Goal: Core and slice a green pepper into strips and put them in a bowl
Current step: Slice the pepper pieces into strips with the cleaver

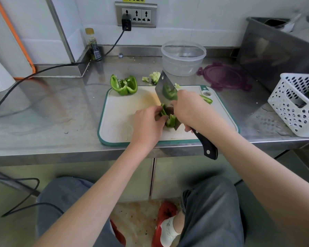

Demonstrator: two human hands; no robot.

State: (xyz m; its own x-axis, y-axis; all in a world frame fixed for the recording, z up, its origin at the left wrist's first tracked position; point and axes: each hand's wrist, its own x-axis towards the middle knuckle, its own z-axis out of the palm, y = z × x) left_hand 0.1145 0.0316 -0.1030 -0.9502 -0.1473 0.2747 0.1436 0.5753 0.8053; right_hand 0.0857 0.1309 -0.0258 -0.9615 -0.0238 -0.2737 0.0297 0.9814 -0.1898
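Left hand (146, 125) pinches the pepper piece (169, 120) on the board, right hand (189, 109) grips the cleaver (166, 90) right beside it. Risk: fingertips so close, a slip nicks them. Bowl (183, 57) waits beyond.

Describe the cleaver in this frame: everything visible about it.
The cleaver has a broad rectangular steel blade, shiny enough to mirror green pepper, and a black handle with pale rivets that sticks out past the counter edge. The right hand grips it where blade meets handle. The blade stands edge-down over the cutting board, tilted, against the pepper piece that the left hand holds.
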